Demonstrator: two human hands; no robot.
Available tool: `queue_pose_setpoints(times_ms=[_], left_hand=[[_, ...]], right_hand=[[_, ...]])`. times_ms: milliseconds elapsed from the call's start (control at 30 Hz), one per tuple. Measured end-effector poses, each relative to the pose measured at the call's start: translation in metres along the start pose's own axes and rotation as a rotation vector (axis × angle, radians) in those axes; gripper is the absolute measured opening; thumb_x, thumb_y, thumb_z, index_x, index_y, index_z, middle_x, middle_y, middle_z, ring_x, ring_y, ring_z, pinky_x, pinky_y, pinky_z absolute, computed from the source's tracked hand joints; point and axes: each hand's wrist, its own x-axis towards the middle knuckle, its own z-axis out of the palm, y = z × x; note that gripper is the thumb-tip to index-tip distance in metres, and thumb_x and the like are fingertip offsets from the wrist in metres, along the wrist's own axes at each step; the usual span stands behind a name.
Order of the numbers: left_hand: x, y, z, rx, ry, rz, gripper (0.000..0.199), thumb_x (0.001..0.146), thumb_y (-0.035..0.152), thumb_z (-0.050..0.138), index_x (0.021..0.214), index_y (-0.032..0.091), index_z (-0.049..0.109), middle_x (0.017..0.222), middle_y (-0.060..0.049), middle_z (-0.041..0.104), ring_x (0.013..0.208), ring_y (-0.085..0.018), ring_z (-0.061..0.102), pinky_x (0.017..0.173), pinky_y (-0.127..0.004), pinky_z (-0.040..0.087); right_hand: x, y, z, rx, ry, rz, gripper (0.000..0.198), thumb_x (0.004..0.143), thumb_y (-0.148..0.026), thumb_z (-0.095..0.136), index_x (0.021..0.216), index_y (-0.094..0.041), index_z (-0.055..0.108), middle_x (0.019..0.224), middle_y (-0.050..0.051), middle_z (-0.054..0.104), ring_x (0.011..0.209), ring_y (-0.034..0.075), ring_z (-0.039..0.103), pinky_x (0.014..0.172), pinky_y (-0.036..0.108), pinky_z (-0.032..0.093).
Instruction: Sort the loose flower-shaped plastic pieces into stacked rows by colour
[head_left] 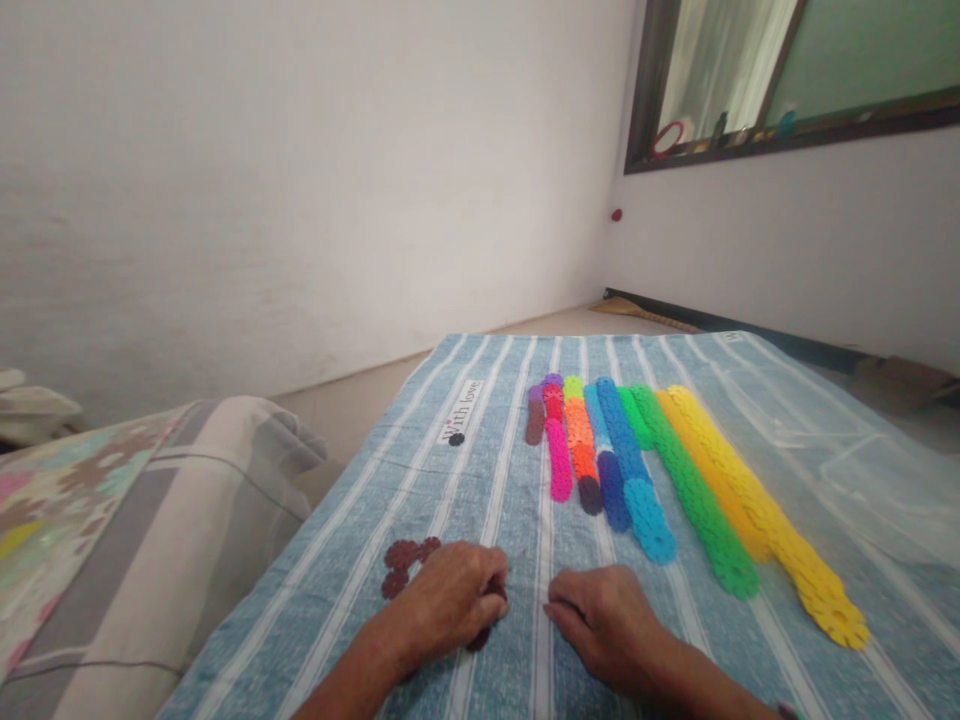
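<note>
My left hand (461, 595) is closed low over the striped cloth. Dark brown shows between its thumb and fingers, and a brown flower-shaped disc (478, 640) peeks out below it. Just to the left lie several loose brown discs (401, 553), partly covered by the hand. Across a small gap, my right hand (604, 612) is closed too, thumb against curled fingers; whether anything sits inside cannot be seen. Beyond it, overlapping rows of discs run away from me: yellow (795, 560), green (694, 500), blue (626, 435), orange (579, 425), and pink (557, 460).
A blue-and-white striped cloth (360, 610) covers the table. One black disc (456, 440) lies by the "With love" print. Clear plastic (840, 430) rests at the right. Patterned bedding (217, 480) is on the left, and a window (787, 80) is at upper right.
</note>
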Motion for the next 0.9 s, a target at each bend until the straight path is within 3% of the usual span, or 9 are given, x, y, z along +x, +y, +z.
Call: queue_pose_setpoints(times_ms=[433, 567, 733, 900], left_hand=[[0.006, -0.004, -0.013, 0.081, 0.052, 0.033, 0.016, 0.079, 0.019, 0.046, 0.075, 0.019, 0.062, 0.079, -0.003, 0.066, 0.078, -0.017, 0.060, 0.072, -0.026, 0.041], [0.016, -0.006, -0.024, 0.063, 0.123, 0.072, 0.020, 0.081, 0.019, 0.045, 0.077, 0.019, 0.064, 0.082, -0.004, 0.067, 0.080, -0.018, 0.060, 0.075, -0.028, 0.043], [0.053, -0.015, -0.035, 0.022, 0.278, 0.170, 0.024, 0.082, 0.014, 0.044, 0.080, 0.018, 0.067, 0.085, -0.004, 0.069, 0.085, -0.016, 0.062, 0.082, -0.027, 0.045], [0.110, -0.021, -0.039, 0.037, 0.431, 0.128, 0.028, 0.081, 0.008, 0.044, 0.085, 0.016, 0.071, 0.089, -0.006, 0.071, 0.090, -0.017, 0.062, 0.086, -0.028, 0.046]], right_hand=[[0.002, -0.007, -0.011, -0.006, -0.033, 0.028, 0.017, 0.090, -0.027, 0.055, 0.077, -0.020, 0.065, 0.074, 0.001, 0.073, 0.065, 0.016, 0.067, 0.055, 0.029, 0.024], [0.002, -0.007, -0.011, -0.009, -0.020, 0.016, 0.017, 0.090, -0.026, 0.055, 0.076, -0.020, 0.064, 0.074, 0.001, 0.073, 0.065, 0.015, 0.066, 0.055, 0.028, 0.025], [0.003, -0.006, -0.008, -0.021, -0.012, 0.021, 0.016, 0.089, -0.026, 0.056, 0.077, -0.021, 0.065, 0.074, 0.001, 0.073, 0.065, 0.016, 0.067, 0.055, 0.028, 0.024], [0.004, -0.007, -0.010, -0.027, -0.011, 0.013, 0.015, 0.089, -0.027, 0.056, 0.080, -0.020, 0.066, 0.075, 0.002, 0.073, 0.066, 0.017, 0.068, 0.055, 0.028, 0.025]])
